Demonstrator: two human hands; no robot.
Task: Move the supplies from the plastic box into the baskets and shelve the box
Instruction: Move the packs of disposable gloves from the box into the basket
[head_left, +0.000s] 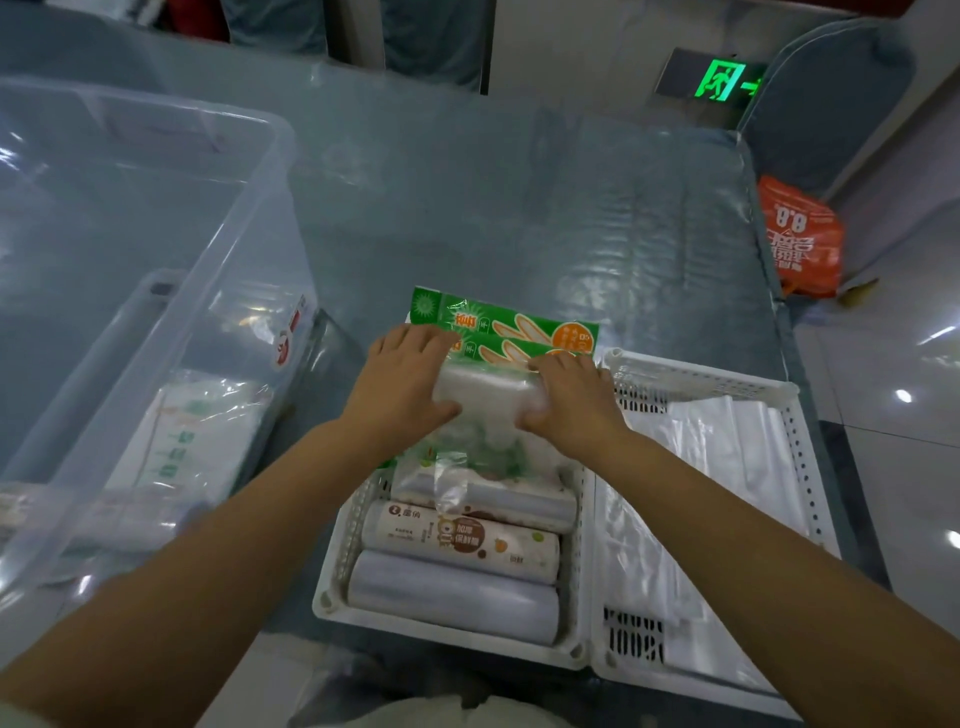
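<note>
Packing supplies into the left basket, mid-frame.

Both hands grip a clear bag pack (488, 395), left hand (402, 382) and right hand (569, 397) curled round its ends, over the left basket (332, 597), which holds rolls (457, 540). The right basket (800, 467) holds white bags. The plastic box (244, 218), at left, appears to hold more packets; likely next: seat the pack, then reach left.

Dim, cool bluish light from overhead; glare streaks on the table's clear plastic cover (597, 218) and bright spots on the glossy floor tiles (904, 395); green exit sign (719, 79) glows; wide-angle bending at edges; forearms soft.
</note>
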